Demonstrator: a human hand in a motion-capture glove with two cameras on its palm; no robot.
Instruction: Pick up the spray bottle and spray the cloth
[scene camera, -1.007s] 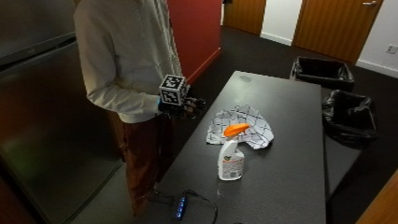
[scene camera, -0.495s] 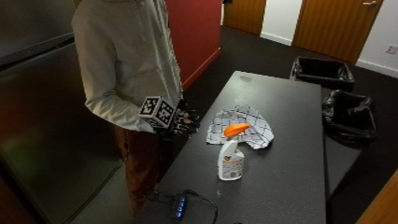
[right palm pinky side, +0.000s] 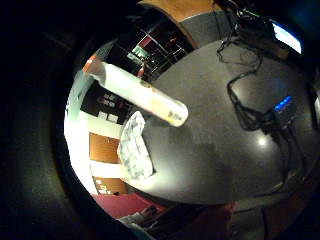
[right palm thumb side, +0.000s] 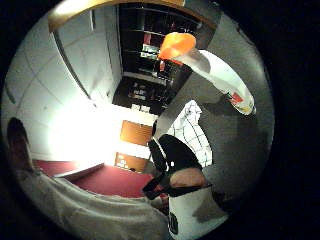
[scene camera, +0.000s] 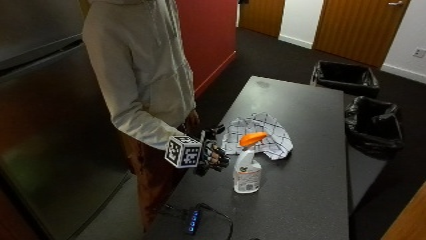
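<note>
The spray bottle (scene camera: 247, 170) label is too small to read.

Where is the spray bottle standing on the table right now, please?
In the outside view the spray bottle stands upright on the dark table, just in front of the checked cloth, with the gloved right hand close beside it, not touching.

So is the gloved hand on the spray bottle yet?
Apart. In the outside view, grey table shows between the gloved right hand and the spray bottle, which stands upright, untouched.
</note>
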